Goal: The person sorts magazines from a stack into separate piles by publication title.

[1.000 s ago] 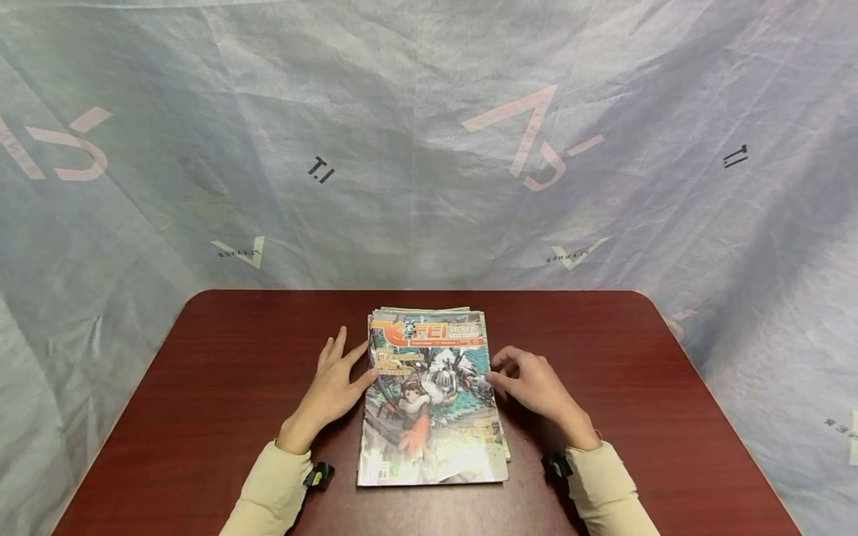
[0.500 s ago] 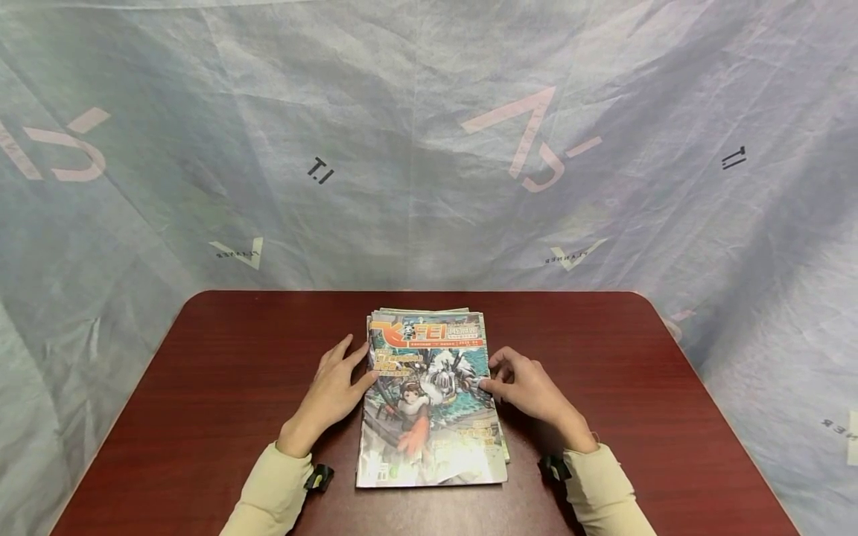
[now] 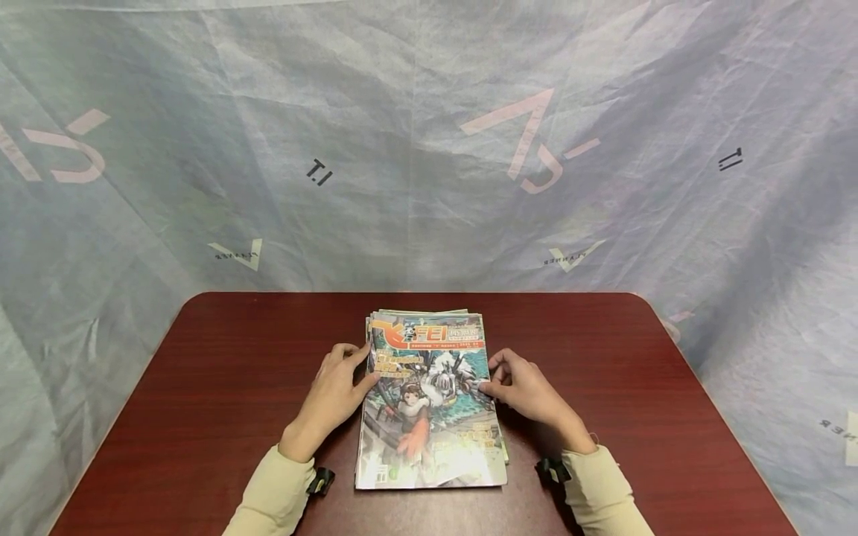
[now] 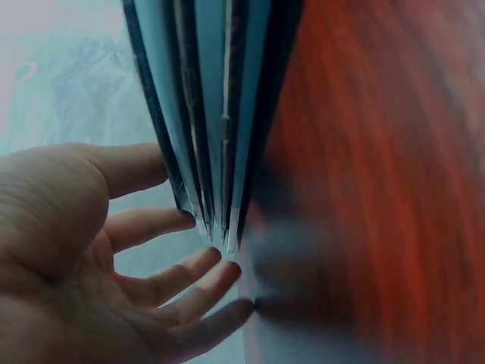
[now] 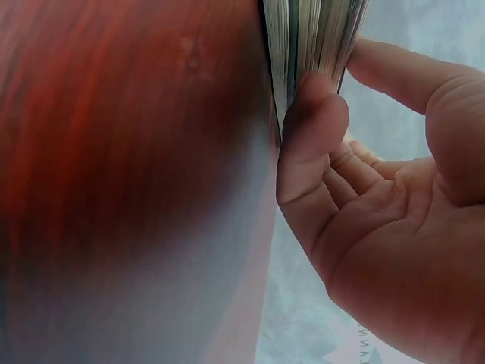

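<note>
A stack of magazines (image 3: 429,402) with a colourful cartoon cover lies in the middle of a dark red table (image 3: 221,372). My left hand (image 3: 358,365) is at the stack's left edge, thumb on the cover and fingers curled against the side. The left wrist view shows my left hand (image 4: 193,220) touching the layered spines of the stack (image 4: 220,114). My right hand (image 3: 492,376) grips the right edge. In the right wrist view my right hand (image 5: 341,83) has one digit pressed on the page edges of the stack (image 5: 311,30) and another over its far face.
A wrinkled pale grey sheet (image 3: 402,149) with printed marks hangs behind and around the table. Bare tabletop lies on both sides of the stack. Black camera straps (image 3: 322,480) sit on both beige sleeves.
My left fingers, straight a second ago, have curled in against the stack's left edge. My right hand has shifted slightly left onto the right edge. The stack has not moved.
</note>
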Demonstrator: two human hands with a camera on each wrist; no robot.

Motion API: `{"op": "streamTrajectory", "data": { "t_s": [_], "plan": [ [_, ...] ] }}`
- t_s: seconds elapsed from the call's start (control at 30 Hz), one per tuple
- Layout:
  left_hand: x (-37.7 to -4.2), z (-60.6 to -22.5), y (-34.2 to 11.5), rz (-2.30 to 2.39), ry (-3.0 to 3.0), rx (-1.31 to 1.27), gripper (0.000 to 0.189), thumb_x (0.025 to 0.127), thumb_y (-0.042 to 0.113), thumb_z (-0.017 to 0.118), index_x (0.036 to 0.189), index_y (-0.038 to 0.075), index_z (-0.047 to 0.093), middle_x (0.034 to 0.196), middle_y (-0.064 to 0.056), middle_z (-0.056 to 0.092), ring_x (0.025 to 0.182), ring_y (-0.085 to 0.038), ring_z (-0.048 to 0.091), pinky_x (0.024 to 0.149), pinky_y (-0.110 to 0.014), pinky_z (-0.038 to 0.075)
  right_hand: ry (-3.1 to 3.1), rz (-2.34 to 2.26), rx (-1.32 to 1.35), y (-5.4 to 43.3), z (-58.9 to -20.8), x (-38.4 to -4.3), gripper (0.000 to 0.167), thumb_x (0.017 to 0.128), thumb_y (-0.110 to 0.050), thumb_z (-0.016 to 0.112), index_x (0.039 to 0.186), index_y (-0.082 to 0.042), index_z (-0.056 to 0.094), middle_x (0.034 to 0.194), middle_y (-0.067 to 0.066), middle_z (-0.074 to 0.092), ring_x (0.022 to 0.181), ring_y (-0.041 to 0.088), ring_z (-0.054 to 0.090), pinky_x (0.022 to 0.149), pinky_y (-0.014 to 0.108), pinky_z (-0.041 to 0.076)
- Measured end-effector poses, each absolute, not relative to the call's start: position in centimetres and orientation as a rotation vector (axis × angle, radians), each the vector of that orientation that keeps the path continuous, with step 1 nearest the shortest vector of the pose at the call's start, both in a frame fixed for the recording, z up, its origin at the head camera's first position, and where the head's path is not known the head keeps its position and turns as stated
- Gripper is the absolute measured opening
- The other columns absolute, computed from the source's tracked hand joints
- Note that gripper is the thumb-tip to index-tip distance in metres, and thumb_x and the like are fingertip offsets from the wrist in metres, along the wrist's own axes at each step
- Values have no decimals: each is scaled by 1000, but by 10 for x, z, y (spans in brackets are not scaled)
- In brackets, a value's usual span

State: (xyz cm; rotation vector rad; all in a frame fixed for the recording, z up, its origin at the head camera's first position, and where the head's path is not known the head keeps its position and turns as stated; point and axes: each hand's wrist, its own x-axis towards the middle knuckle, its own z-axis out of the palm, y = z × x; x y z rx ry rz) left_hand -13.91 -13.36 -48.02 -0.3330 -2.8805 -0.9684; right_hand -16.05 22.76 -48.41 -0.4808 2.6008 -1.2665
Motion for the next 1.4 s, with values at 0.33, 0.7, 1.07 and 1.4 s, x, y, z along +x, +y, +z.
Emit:
{"op": "streamTrajectory", "data": {
  "t_s": [0.33,0.7,1.07,1.4],
  "plan": [
    [-155,-521,-144,-1035,-2614,-499,59,106,32,79,149,-5,67,90,-2,55,70,-11,46,60,-34,40,2604,-1286,-519,226,-485,-161,32,103,-9,80,123,2,57,84,1,66,63,11,58,58,28,51],
    [-159,-511,-148,-1367,-2675,-622,71,107,26,76,158,-15,50,80,8,73,56,-5,57,67,-28,52,2502,-1423,-500,227,-482,-161,31,106,-3,74,127,4,53,86,7,65,65,21,66,58,37,62],
    [-142,-465,-147,-1877,-2904,-530,91,102,-2,71,174,-7,16,126,-26,67,78,-21,76,62,-38,66,2352,-1550,-415,225,-473,-159,36,109,-2,68,137,8,47,96,15,64,77,24,67,58,52,66],
    [-141,-467,-150,-2116,-2834,-470,93,103,-8,65,177,-3,9,137,-36,57,95,-28,78,67,-39,69,2284,-1591,-391,225,-471,-158,40,108,2,65,142,7,44,105,15,58,84,25,64,61,53,66]
  ]
}}
